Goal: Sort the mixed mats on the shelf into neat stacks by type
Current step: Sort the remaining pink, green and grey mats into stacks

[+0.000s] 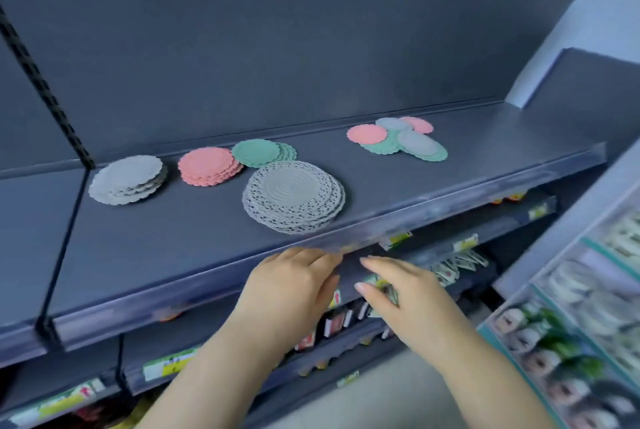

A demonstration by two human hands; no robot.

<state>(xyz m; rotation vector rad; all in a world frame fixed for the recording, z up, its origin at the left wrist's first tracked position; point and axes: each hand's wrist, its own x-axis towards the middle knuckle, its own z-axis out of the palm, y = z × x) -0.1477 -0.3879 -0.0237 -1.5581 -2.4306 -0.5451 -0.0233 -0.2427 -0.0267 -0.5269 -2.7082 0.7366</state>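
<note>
You can read no word or number anywhere here. The yellow-and-green price tags [166,364] on the rails below the shelf [173,248] show only smeared marks, and one small white tag [336,299] bears a red shape like an arrow, too blurred to be sure. The print on the small packs [334,323] and on the packets [554,352] at your right is equally blurred.

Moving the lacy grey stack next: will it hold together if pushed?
Probably not: the lacy grey stack sits fanned, so its thin mats likely slide apart. Perforated rims suggest they flop when lifted. Lying flat, it shouldn't roll.
</note>
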